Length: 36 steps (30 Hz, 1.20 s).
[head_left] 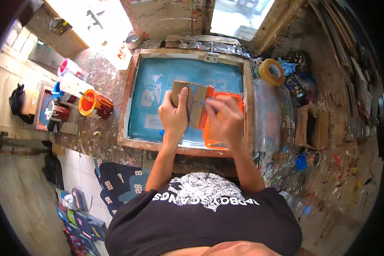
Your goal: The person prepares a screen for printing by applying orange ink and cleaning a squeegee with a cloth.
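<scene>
A wooden-framed printing screen [185, 150] with blue-green mesh [158, 68] lies on the bench before me. Above its middle, my left hand [174, 114] grips a wooden squeegee [197, 99], the thumb flat along its face. Orange ink coats the squeegee's right edge. Close to that edge is my right hand [227, 117], blurred by motion with its fingers curled in. A small dark thing seems to be between those fingers, too smeared to name. Beneath the right hand, a patch of bright orange ink [215, 138] covers the right part of the mesh.
On the left stand an orange-smeared paint tub [94, 104] and several other ink pots. A roll of tan tape [272, 71], blue gloves [289, 68] and an open cardboard box [313, 127] lie to the right. Dark printed pieces [119, 181] are below the bench's left front.
</scene>
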Each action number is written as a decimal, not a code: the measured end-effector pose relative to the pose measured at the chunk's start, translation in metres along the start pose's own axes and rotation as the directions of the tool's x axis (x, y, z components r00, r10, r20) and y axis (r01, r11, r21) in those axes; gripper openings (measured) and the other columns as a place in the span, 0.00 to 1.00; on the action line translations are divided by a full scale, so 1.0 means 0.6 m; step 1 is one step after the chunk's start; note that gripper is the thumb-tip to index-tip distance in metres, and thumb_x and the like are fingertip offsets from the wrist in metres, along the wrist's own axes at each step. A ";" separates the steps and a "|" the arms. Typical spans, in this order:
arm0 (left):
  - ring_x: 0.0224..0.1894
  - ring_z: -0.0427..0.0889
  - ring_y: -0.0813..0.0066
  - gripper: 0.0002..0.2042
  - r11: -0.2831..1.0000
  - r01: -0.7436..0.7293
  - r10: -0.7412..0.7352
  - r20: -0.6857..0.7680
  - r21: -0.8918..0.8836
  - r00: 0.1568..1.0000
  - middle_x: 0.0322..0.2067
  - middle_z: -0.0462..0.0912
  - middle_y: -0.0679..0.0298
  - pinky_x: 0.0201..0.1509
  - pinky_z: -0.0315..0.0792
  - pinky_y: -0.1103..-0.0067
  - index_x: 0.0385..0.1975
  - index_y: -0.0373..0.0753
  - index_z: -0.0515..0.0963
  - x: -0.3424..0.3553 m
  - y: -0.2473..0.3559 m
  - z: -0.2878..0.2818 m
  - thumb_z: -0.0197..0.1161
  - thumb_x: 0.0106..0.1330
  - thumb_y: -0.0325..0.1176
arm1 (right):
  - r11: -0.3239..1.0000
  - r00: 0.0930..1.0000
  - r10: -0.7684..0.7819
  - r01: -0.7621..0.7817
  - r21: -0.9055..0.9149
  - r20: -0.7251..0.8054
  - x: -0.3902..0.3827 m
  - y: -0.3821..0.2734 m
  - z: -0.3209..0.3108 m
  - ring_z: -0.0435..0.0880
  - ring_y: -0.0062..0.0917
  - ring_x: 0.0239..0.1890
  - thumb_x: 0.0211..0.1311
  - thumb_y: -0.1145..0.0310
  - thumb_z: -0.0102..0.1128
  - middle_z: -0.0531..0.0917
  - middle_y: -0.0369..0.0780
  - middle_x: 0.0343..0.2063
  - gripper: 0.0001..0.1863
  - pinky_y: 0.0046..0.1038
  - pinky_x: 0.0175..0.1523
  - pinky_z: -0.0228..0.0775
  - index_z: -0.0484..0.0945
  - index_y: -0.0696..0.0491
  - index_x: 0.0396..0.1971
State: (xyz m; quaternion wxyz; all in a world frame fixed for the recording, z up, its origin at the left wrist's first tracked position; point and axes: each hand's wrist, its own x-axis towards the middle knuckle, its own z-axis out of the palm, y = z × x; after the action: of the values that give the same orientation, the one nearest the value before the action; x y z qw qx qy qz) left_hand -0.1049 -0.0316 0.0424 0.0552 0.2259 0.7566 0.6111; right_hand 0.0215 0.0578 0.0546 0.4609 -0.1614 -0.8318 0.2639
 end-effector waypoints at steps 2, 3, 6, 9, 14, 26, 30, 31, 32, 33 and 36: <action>0.23 0.81 0.69 0.22 1.000 -0.001 0.002 -0.072 0.014 0.997 0.20 0.80 0.57 0.28 0.72 0.72 0.29 0.33 0.75 0.015 -0.012 -0.015 0.61 0.70 0.51 | 0.996 0.992 0.049 -0.057 0.069 0.113 -0.047 -0.012 0.023 0.84 0.31 0.32 0.56 0.76 0.70 0.82 0.42 0.34 0.09 0.29 0.36 0.78 0.84 0.57 0.37; 0.24 0.81 0.67 0.23 1.000 0.004 -0.002 -0.090 0.021 0.996 0.20 0.81 0.56 0.29 0.73 0.71 0.29 0.33 0.75 0.023 -0.026 -0.013 0.61 0.70 0.51 | 0.985 0.974 0.114 -0.137 0.107 0.198 -0.077 -0.013 0.029 0.84 0.30 0.32 0.56 0.76 0.70 0.82 0.43 0.34 0.09 0.28 0.36 0.78 0.84 0.57 0.37; 0.25 0.83 0.65 0.24 0.997 0.042 -0.029 -0.182 0.065 0.983 0.22 0.81 0.54 0.31 0.73 0.70 0.30 0.32 0.76 0.039 -0.039 -0.053 0.61 0.69 0.53 | 0.957 0.922 0.197 -0.254 0.138 0.335 -0.086 -0.013 0.037 0.83 0.29 0.31 0.57 0.75 0.69 0.82 0.43 0.34 0.08 0.28 0.35 0.76 0.84 0.58 0.37; 0.28 0.82 0.68 0.25 0.996 0.075 -0.056 -0.306 0.050 0.950 0.24 0.82 0.56 0.34 0.74 0.71 0.32 0.32 0.76 0.048 -0.070 -0.110 0.60 0.70 0.54 | 0.924 0.851 0.286 -0.367 0.108 0.441 -0.052 -0.001 0.033 0.82 0.26 0.30 0.61 0.74 0.66 0.82 0.42 0.34 0.07 0.26 0.34 0.74 0.85 0.56 0.38; 0.32 0.78 0.78 0.23 0.975 0.173 -0.215 -0.390 -0.141 0.895 0.29 0.82 0.63 0.37 0.73 0.77 0.34 0.32 0.77 0.028 -0.166 -0.220 0.58 0.72 0.52 | 0.923 0.737 0.306 -0.386 0.003 0.603 -0.032 0.012 0.080 0.83 0.30 0.32 0.62 0.69 0.65 0.80 0.42 0.37 0.10 0.30 0.39 0.75 0.85 0.57 0.40; 0.37 0.75 0.85 0.19 0.881 0.162 -0.411 -0.551 -0.445 0.726 0.35 0.80 0.70 0.42 0.70 0.83 0.40 0.35 0.77 -0.071 -0.256 -0.358 0.54 0.76 0.49 | 0.953 0.671 0.090 0.156 -0.258 0.736 -0.118 0.024 0.184 0.74 0.43 0.51 0.53 0.64 0.72 0.74 0.49 0.46 0.20 0.39 0.53 0.73 0.76 0.59 0.42; 0.38 0.76 0.84 0.20 0.835 0.137 -0.457 -0.532 -0.534 0.712 0.37 0.80 0.70 0.44 0.70 0.83 0.41 0.35 0.78 -0.070 -0.278 -0.375 0.54 0.76 0.49 | 0.958 0.591 0.164 0.095 -0.270 0.790 -0.088 0.039 0.195 0.78 0.42 0.45 0.53 0.70 0.68 0.77 0.48 0.41 0.14 0.40 0.50 0.74 0.76 0.58 0.38; 0.39 0.76 0.84 0.20 0.804 0.113 -0.474 -0.516 -0.584 0.713 0.37 0.80 0.70 0.45 0.70 0.83 0.41 0.35 0.78 -0.065 -0.276 -0.375 0.54 0.76 0.49 | 0.968 0.588 0.172 0.048 -0.247 0.791 -0.065 0.029 0.197 0.79 0.42 0.43 0.53 0.72 0.67 0.78 0.48 0.39 0.13 0.40 0.49 0.74 0.76 0.58 0.37; 0.39 0.76 0.84 0.20 0.803 0.124 -0.491 -0.528 -0.583 0.693 0.38 0.81 0.70 0.46 0.69 0.83 0.42 0.35 0.78 -0.063 -0.275 -0.381 0.54 0.76 0.50 | 0.975 0.581 0.177 0.004 -0.220 0.794 -0.041 0.014 0.203 0.80 0.42 0.42 0.53 0.74 0.66 0.79 0.47 0.38 0.11 0.39 0.48 0.74 0.76 0.57 0.36; 0.40 0.76 0.84 0.20 0.795 0.115 -0.500 -0.536 -0.596 0.680 0.39 0.81 0.70 0.46 0.69 0.83 0.42 0.35 0.78 -0.058 -0.282 -0.389 0.54 0.76 0.50 | 0.990 0.630 0.117 -0.017 -0.138 0.768 -0.013 -0.005 0.219 0.81 0.42 0.40 0.53 0.74 0.66 0.79 0.47 0.36 0.11 0.39 0.47 0.74 0.76 0.57 0.36; 0.41 0.76 0.83 0.21 0.764 0.097 -0.535 -0.543 -0.638 0.647 0.40 0.81 0.69 0.48 0.69 0.83 0.44 0.34 0.78 -0.046 -0.297 -0.407 0.54 0.76 0.50 | 0.996 0.763 -0.076 0.024 0.089 0.642 0.090 -0.076 0.292 0.82 0.43 0.37 0.53 0.76 0.64 0.80 0.46 0.33 0.09 0.37 0.44 0.75 0.76 0.58 0.35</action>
State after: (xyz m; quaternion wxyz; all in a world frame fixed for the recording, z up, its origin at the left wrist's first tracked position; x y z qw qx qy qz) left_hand -0.2169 -0.2897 -0.0716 -0.0603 -0.1915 0.5357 0.8202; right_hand -0.1574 -0.0021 0.0416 0.1597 -0.0211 -0.9329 0.3222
